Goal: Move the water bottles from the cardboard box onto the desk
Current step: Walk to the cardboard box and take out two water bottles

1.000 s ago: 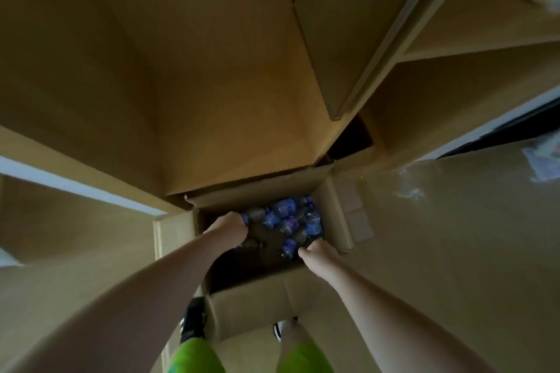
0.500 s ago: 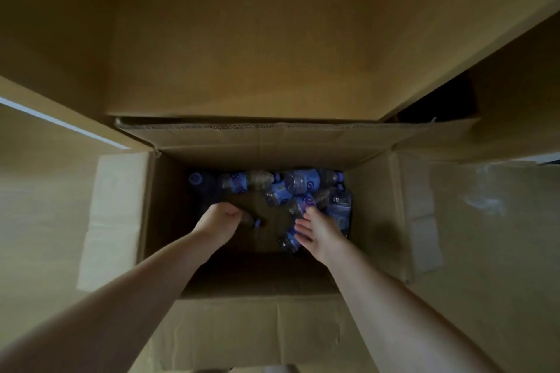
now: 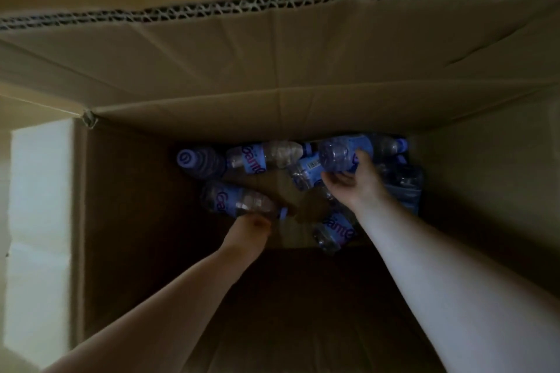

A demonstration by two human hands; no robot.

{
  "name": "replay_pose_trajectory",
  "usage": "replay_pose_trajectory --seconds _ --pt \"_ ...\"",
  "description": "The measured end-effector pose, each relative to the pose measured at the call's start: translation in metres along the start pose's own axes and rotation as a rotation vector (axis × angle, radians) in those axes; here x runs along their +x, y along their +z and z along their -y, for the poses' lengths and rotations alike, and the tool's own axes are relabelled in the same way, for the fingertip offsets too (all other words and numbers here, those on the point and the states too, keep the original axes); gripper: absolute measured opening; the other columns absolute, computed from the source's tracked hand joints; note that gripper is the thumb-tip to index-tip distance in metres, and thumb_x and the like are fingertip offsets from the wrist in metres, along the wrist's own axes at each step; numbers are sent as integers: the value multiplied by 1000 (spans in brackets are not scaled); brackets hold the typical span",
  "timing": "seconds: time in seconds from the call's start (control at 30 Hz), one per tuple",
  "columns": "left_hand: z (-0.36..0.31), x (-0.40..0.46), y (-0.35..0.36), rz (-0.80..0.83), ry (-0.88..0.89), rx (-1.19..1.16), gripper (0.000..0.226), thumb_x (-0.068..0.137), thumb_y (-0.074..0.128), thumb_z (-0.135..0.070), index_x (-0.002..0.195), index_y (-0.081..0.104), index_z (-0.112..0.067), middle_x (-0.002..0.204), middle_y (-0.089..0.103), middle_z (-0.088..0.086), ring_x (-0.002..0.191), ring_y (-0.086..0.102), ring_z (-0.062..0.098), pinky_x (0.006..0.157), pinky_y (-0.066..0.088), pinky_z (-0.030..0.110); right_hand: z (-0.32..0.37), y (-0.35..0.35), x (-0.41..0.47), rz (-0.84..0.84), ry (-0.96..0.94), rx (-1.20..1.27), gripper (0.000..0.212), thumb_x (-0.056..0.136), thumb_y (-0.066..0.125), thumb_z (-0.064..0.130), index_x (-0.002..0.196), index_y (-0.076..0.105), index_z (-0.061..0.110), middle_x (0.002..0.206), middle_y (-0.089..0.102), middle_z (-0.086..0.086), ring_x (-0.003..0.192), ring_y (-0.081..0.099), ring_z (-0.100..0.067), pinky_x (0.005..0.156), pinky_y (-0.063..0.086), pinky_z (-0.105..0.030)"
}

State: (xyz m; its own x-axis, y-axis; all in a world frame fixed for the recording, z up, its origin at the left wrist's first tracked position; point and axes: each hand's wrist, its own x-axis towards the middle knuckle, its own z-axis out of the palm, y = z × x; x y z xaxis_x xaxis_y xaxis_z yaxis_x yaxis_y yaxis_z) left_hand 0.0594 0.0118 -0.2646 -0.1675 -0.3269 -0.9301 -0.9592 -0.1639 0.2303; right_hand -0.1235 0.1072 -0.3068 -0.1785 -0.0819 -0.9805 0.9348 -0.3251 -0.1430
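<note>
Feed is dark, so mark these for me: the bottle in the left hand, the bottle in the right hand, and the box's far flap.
Left-hand bottle (image 3: 239,201), head view, on its clear body beside the label.
Right-hand bottle (image 3: 339,154), head view, on its clear base end.
Far flap (image 3: 272,70), head view, on its creased inner face.

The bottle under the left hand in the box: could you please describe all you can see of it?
The bottle is small, clear plastic with a purple-blue label and a pale purple cap. It lies on its side on the floor of the cardboard box, cap toward the near right. The left hand holds its cap end; the grip is partly hidden.
</note>
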Motion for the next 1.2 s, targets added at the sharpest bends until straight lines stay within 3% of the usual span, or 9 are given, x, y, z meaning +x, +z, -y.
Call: replay_pose_trajectory --seconds 0.17,0.27,0.37,0.5,0.63,0.8,0.9,1.1,1.2 --pt "2 3 4 18 -67 -42 30 91 47 -5 70 58 -24 107 68 21 101 62 37 76 36 30 -1 13 13 40 -17 82 51 96 56 37 137 48 8 140 47 -18 130 46 -31 96 42 -42" --pt "1 0 4 29 -53 -48 29 91 48 -3 75 59 -24 103 67 18 101 62 37 76 35 29 -1 14 15 75 -28 83 27 95 57 31 112 60 10 126 55 -14 117 53 -28 96 45 -38" --pt "-1 -3 4 51 -42 -81 23 93 48 -5 81 61 -20 92 64 8 86 57 24 73 37 27 0 10 12 72 -25 68 21 90 60 35 93 61 14 101 62 -8 89 57 -22 73 48 -30" --pt "-9 -11 2 26 -11 -111 30 93 45 0 72 58 -17 81 62 4 74 56 16 63 39 24 -6 -10 -8 -56 32 -151 32 84 66 41 101 63 14 99 63 -10 88 59 -25 72 50 -37" --pt "-24 -21 0 -28 28 -182 27 100 41 -13 83 61 -16 90 63 8 85 59 22 83 47 32 -45 -40 -42 -90 -3 -476 28 86 70 29 110 63 16 106 69 -11 93 67 -24 69 53 -31" --pt "-45 -46 6 28 -45 -461 28 96 48 -44 105 60 -20 97 67 4 82 64 18 64 49 24 -84 -50 -92 160 -172 -673 32 82 70 1 111 61 10 92 73 -6 83 72 -18 63 55 -23" --pt "-52 -52 -7 37 -96 -618 43 81 59 -61 106 62 -27 100 71 3 92 68 23 78 56 36 -92 -39 -109 470 -262 -802 46 79 68 -10 113 57 17 96 71 1 92 70 -9 71 54 -18" --pt "-48 -56 -34 -116 -53 -606 57 73 76 -44 117 55 -14 98 71 11 85 70 28 73 58 39 -80 -15 -125 513 -205 -1313 66 81 76 27 134 39 16 120 60 4 109 60 -8 90 50 -25" --pt "-39 -60 -44 47 -19 -624 56 68 77 -44 115 60 -18 96 74 9 85 72 27 72 57 36 -64 -14 -128 507 -29 -1265 62 82 71 47 133 41 28 122 60 7 111 60 -11 98 47 -33"
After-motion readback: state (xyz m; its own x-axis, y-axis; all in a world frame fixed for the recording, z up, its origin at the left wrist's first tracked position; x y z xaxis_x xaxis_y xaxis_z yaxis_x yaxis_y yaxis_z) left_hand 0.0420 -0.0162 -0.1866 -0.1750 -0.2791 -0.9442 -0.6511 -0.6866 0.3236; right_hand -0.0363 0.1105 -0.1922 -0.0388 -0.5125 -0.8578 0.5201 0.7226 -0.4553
